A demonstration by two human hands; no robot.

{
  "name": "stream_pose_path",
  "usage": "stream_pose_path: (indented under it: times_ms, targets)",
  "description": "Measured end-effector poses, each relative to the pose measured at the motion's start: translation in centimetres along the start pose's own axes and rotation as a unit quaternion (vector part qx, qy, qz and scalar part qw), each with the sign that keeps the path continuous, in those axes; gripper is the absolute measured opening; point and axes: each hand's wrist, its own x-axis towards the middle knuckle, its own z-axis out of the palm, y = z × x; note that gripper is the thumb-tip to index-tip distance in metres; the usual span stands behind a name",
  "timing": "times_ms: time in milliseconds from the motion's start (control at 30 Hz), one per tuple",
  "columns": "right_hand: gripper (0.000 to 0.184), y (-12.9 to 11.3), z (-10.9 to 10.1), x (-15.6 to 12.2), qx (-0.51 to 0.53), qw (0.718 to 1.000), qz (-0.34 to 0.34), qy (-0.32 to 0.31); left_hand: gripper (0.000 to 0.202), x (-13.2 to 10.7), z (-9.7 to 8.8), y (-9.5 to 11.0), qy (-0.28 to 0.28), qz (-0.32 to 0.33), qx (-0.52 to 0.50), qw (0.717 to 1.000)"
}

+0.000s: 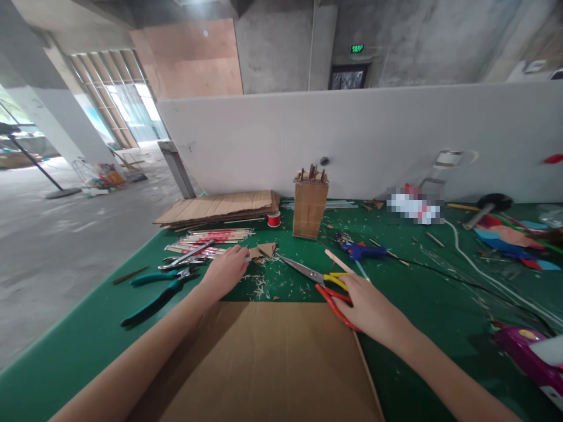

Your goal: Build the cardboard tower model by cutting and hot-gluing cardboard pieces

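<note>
My right hand (369, 302) is closed round the red and yellow handles of a pair of scissors (313, 274). The blades point to the far left, over the green table, and lie close together. Beyond the knuckles of that hand a flat wooden stick (338, 260) sticks out. My left hand (226, 271) has its fingers curled together at some cardboard scraps (265, 250); what is in them, if anything, is too small to make out. Below both hands a large cardboard sheet (281, 357) lies flat. Teal-handled pliers (160, 299) lie left of my left hand.
A cardboard box (309, 208) holding sticks stands upright before the white partition (246, 140). Wrapped sticks (215, 237), stacked cardboard (220, 208) and a red spool (273, 220) lie far left. A blue glue gun (363, 251) with its cord and a purple device (528, 357) are right.
</note>
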Motion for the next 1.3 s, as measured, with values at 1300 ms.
stream_pose_path:
  times_ms: [1300]
  targets:
    - [0.030,-2.0,-0.2,-0.1,-0.041,0.994,-0.090,0.039,0.045,5.0,-1.1,1.7,0.009,0.057,-0.048,0.997]
